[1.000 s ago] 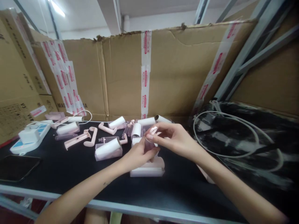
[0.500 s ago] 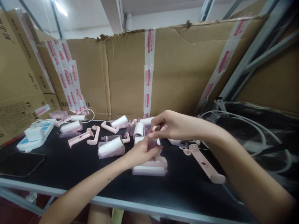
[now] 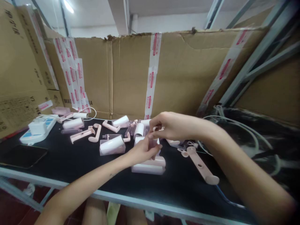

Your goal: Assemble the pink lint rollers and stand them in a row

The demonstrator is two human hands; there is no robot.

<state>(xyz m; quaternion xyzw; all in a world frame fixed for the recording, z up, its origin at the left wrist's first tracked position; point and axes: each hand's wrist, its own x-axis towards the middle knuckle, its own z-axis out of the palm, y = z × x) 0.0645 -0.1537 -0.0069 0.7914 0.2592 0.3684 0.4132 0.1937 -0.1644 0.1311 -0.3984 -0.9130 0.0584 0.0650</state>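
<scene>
Both hands meet at table centre: left hand (image 3: 142, 150) pinches a small pink piece (image 3: 153, 144) from below, right hand (image 3: 171, 125) pinches its top.

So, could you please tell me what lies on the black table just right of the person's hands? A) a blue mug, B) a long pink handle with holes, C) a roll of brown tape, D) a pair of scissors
B: a long pink handle with holes lies flat on the black table, right of both hands.
</scene>
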